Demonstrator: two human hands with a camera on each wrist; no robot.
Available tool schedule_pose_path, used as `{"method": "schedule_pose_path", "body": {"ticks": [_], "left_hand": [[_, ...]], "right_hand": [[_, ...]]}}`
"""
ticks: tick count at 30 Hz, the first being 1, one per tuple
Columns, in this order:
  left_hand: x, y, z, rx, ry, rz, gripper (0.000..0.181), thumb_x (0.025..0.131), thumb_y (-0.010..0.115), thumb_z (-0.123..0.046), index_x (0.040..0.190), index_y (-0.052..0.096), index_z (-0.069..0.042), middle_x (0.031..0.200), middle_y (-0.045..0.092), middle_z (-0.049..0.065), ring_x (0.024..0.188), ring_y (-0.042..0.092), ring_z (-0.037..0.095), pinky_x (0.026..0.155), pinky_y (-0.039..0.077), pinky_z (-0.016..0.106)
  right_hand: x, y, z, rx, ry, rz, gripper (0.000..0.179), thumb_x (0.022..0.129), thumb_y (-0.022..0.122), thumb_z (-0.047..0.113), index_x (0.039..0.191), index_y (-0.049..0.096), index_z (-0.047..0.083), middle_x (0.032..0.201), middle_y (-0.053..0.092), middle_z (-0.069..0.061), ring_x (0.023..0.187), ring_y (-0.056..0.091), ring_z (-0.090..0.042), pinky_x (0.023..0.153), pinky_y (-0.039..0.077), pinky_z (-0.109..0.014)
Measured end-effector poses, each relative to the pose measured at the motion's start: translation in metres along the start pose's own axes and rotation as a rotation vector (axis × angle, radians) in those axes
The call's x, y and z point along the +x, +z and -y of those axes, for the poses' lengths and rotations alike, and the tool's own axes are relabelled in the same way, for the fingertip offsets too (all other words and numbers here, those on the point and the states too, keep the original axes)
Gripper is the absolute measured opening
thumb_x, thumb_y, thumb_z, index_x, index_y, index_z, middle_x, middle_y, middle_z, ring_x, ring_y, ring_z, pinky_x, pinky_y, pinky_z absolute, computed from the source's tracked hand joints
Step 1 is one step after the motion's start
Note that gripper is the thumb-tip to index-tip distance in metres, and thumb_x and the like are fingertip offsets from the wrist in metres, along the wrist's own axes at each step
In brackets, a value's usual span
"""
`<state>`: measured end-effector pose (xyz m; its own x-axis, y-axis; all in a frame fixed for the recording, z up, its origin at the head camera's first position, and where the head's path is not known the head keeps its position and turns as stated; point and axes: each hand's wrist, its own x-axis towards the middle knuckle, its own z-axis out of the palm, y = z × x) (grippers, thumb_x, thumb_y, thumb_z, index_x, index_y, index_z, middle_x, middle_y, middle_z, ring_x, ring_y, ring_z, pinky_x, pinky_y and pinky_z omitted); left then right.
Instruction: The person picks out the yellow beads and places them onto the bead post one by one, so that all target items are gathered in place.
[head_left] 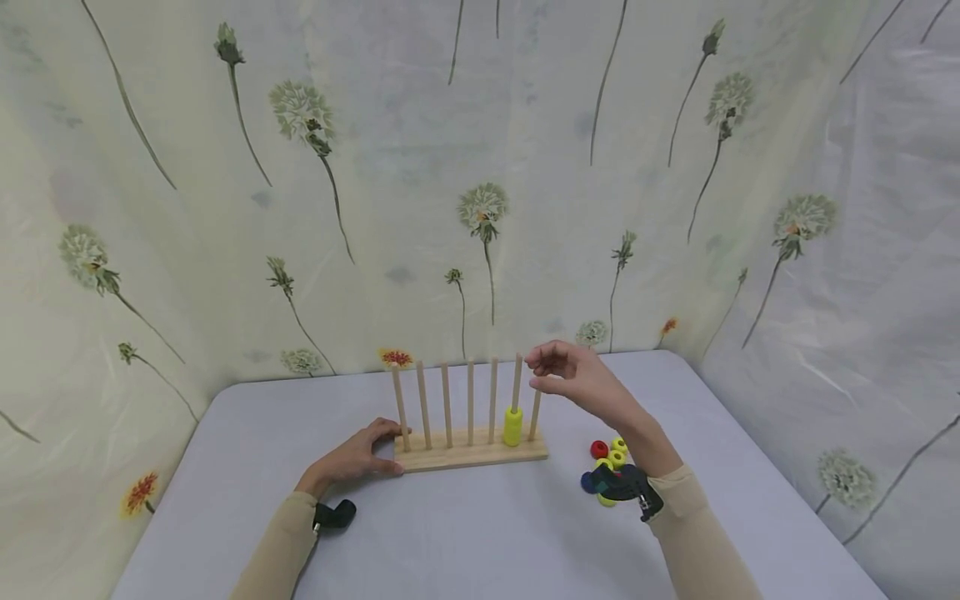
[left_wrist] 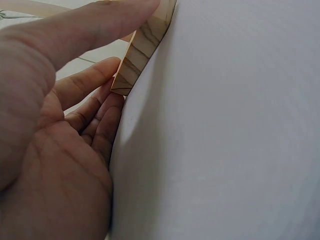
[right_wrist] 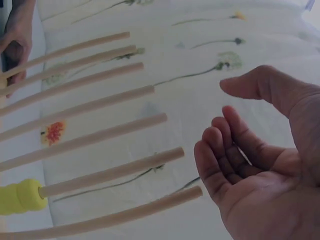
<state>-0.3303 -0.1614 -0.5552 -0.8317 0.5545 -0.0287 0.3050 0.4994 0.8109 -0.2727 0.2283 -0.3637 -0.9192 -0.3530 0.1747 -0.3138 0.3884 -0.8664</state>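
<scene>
A wooden peg stand (head_left: pixel 472 456) with a row of several upright pegs sits on the table. Yellow beads (head_left: pixel 512 427) are stacked low on the second peg from the right, also visible in the right wrist view. My left hand (head_left: pixel 362 454) grips the left end of the base, thumb at the front edge and fingers behind it; the left wrist view shows the base's end grain (left_wrist: pixel 137 57) between them. My right hand (head_left: pixel 577 382) is raised beside the tops of the rightmost pegs. Its fingers are loosely bent, with nothing between them and the thumb (right_wrist: pixel 245 86).
Loose beads lie in a small group to the right of the stand, including a red bead (head_left: pixel 599 449), a blue bead (head_left: pixel 588 482) and several yellow beads (head_left: pixel 617 459), partly under my right wrist. A flower-printed curtain (head_left: pixel 420 208) hangs behind the white-covered table (head_left: pixel 465 542).
</scene>
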Motion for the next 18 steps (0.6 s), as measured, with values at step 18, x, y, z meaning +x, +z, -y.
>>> {"method": "schedule_pose_path", "body": {"ticks": [18], "left_hand": [[-0.003,0.0,-0.002,-0.029,-0.005,-0.002,0.065,0.073,0.084,-0.035,0.13,0.057,-0.02,0.132,0.047,0.001,0.131,0.038,0.024,0.112,0.025,0.052]], "right_hand": [[-0.036,-0.02,-0.052,0.005,-0.082,0.194,0.029,0.088,0.071,0.018,0.112,0.057,0.012,0.114,0.056,-0.01,0.105,0.057,-0.017,0.092,0.048,-0.021]]}}
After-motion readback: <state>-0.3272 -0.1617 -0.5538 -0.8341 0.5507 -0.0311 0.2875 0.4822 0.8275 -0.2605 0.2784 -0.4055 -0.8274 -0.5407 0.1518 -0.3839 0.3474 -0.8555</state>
